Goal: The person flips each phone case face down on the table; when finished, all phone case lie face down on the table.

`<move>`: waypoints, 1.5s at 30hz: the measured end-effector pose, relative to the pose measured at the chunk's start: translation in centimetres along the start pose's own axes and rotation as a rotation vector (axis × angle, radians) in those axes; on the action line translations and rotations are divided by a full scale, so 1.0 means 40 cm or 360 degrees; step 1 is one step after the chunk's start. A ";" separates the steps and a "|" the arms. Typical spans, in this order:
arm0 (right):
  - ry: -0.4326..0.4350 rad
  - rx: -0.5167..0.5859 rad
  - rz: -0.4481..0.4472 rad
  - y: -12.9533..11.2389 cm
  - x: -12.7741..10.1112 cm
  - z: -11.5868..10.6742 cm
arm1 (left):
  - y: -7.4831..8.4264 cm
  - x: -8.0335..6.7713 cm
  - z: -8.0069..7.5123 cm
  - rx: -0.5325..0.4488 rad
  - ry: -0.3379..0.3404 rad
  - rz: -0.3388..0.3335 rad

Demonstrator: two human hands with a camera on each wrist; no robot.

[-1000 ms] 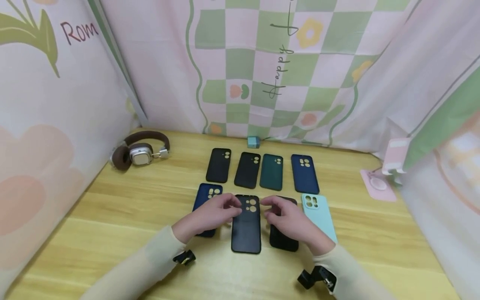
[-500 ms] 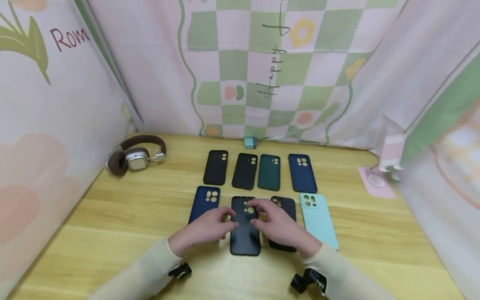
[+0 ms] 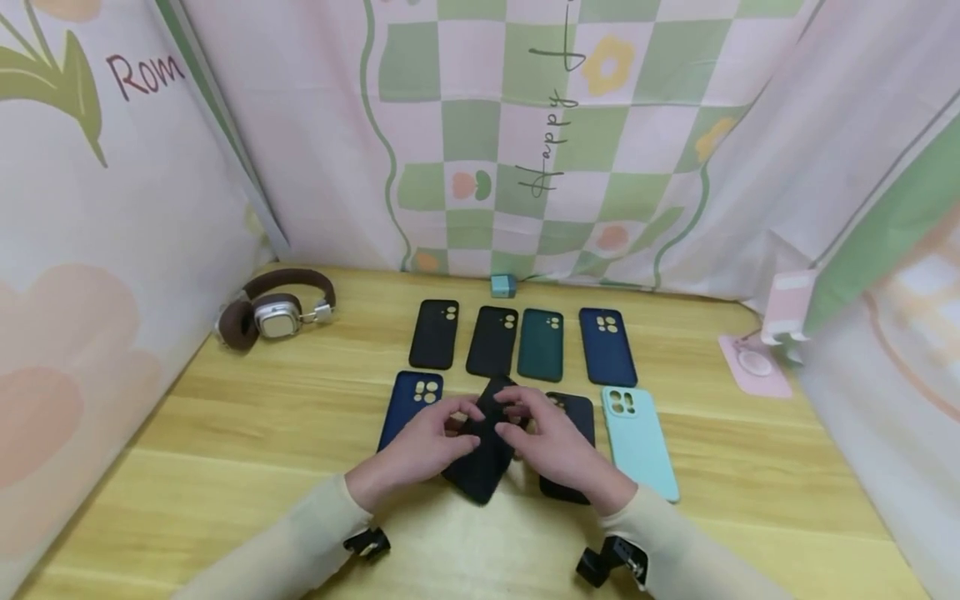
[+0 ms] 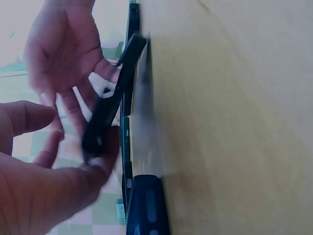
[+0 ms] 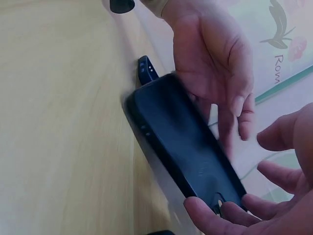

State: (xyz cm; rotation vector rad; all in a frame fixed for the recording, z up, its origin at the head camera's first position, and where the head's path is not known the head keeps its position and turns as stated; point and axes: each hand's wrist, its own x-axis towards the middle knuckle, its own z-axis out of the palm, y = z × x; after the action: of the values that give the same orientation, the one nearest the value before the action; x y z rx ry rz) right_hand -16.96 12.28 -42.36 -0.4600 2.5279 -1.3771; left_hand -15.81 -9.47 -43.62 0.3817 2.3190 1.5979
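I hold the black phone case (image 3: 483, 446) between both hands at the lower centre of the frame, tilted with its far end raised off the wooden table (image 3: 225, 433). My left hand (image 3: 420, 446) pinches its left edge and my right hand (image 3: 555, 450) its right. The dark blue case (image 3: 408, 400) lies just left, the mint case (image 3: 637, 437) further right.

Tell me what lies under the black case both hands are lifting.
Bare wooden table shows beneath the tilted black case, gripped by the left hand and right hand. The spot under its lower end is hidden.
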 end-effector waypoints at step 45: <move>0.0474 0.0364 -0.0078 -0.025 0.012 -0.003 | 0.009 0.020 0.022 -0.0338 0.0144 0.0136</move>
State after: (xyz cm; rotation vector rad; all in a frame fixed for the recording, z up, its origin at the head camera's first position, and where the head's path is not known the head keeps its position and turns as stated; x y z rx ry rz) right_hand -17.29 11.68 -41.47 -0.2935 2.5479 -1.8492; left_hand -16.18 -8.29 -43.63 0.3702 2.1932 1.9182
